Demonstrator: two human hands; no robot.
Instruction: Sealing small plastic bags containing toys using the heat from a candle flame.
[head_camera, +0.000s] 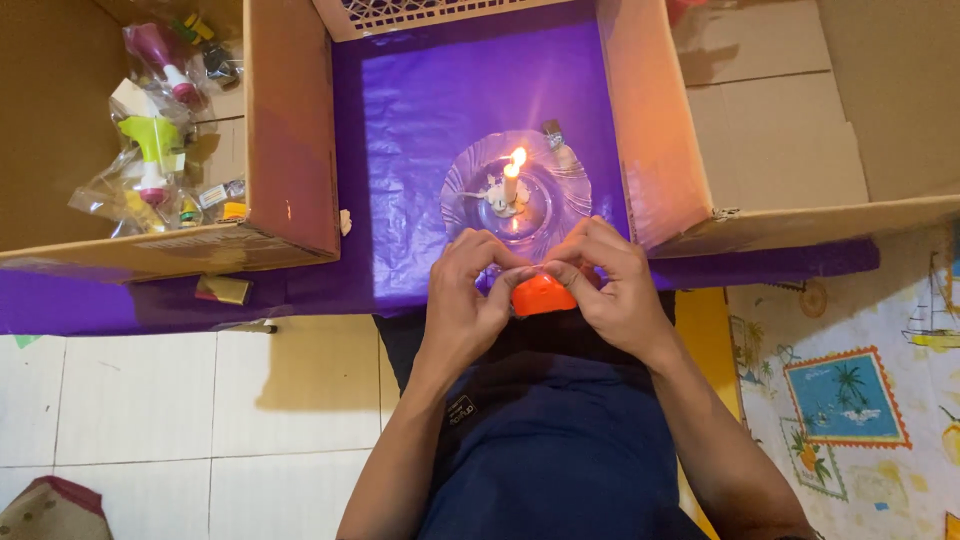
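Mostly hidden orange thing (541, 295) between hands

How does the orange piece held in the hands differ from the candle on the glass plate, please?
The orange piece is bright orange, squat and rounded; the candle is pale, slim and stands upright. The orange piece is pinched between the left hand and right hand, off the surface, while the candle rests untouched on the glass plate. The candle is lit; the orange piece shows no flame. Both sit over the purple sheet.
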